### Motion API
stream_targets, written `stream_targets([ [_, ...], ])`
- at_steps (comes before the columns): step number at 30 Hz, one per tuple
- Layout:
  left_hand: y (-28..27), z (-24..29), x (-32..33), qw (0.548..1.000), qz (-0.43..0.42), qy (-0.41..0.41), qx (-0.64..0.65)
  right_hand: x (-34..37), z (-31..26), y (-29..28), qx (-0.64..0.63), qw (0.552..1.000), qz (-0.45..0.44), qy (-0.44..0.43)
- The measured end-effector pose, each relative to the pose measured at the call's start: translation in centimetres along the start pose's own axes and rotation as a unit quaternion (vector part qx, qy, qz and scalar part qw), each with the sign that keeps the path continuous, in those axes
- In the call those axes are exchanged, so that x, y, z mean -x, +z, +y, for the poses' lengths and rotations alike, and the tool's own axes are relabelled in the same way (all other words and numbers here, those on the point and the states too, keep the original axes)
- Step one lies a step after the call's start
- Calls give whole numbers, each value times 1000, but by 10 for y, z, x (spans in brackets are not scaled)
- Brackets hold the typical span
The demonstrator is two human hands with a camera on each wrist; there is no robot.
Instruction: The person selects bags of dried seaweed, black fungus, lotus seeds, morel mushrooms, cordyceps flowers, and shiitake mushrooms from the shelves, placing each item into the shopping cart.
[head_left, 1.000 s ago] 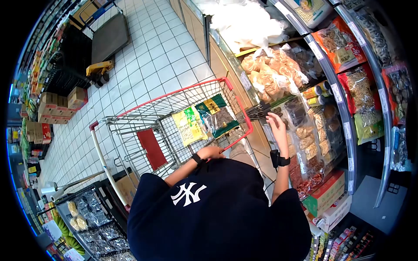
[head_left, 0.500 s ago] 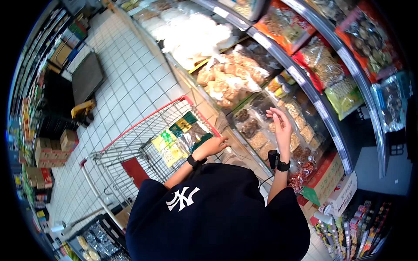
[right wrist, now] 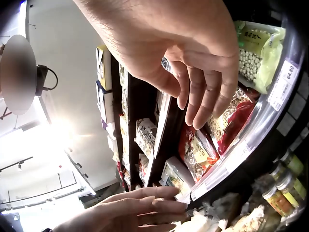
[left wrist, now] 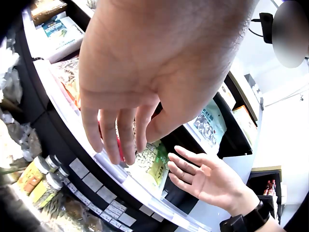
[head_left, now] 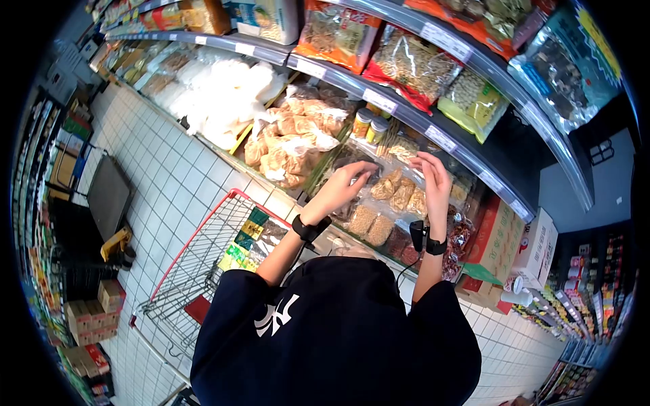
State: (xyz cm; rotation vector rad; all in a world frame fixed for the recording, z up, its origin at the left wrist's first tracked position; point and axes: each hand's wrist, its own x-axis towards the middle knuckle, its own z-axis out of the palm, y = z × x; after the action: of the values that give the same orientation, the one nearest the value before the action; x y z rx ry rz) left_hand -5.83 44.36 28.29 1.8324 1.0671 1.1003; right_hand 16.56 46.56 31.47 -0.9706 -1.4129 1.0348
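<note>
Over the display of dried goods in the head view, my left hand (head_left: 342, 189) reaches out with loosely bent fingers, nothing in its grasp. To its right, my right hand (head_left: 435, 188) is raised with relaxed fingers above the clear packs (head_left: 395, 191) of tan dried food. Both wrist views show the palms bare: the left hand (left wrist: 149, 72) has its fingers hanging down, and the right hand (right wrist: 198, 58) is loosely curved. Bags of pale round beans or seeds (head_left: 467, 101) lie on the shelf beyond. Two small jars (head_left: 369, 125) stand behind the packs.
A red-rimmed shopping cart (head_left: 183, 247) with a green and a yellow package stands at my left. Shelf edges with price tags (head_left: 379, 101) curve across above the display. Bags of brown goods (head_left: 291, 145) lie left of the hands; cartons (head_left: 497, 237) stand at the right.
My left hand has left the cart's rim and swung forward over the display, nearer the right hand. The view has turned rightward, so the cart sits lower left. The right hand stays raised.
</note>
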Motion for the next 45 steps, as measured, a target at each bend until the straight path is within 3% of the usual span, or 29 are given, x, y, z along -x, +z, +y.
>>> stream_targets([
  [3,7,9,-24,1000,5,-19,17,-5,0,-19,-4,1000,23,-8],
  [6,18,10,-52,999,23,23,43,-8,-7,-37,-4,999,50,-12],
  [7,17,23,-59,997,17,-14,70,-8,-10,-42,-1,998,56,-19],
  [11,32,19,-94,997,30,26,67,-12,-12,-73,8,996,78,-30],
  [18,65,9,-148,989,-14,25,142,-31,-5,-136,70,990,120,-37],
  [21,77,9,-177,988,-33,21,151,-44,-1,-165,101,987,124,4],
  [24,92,5,-204,987,-36,-6,158,-60,-4,-190,146,979,85,111],
  [26,97,8,-218,990,-36,-50,123,-74,-2,-200,147,980,81,110],
  [30,118,-23,-249,997,10,-20,80,-104,15,-218,152,976,75,134],
  [32,124,-42,-269,996,-37,-11,83,-125,43,-234,44,988,69,131],
  [33,131,-57,-278,999,-6,24,48,-132,47,-237,52,986,93,126],
  [42,136,-37,-283,997,-4,-60,58,-181,55,-247,40,985,63,156],
  [45,136,-21,-277,991,-5,-84,101,-189,56,-249,-71,983,20,166],
])
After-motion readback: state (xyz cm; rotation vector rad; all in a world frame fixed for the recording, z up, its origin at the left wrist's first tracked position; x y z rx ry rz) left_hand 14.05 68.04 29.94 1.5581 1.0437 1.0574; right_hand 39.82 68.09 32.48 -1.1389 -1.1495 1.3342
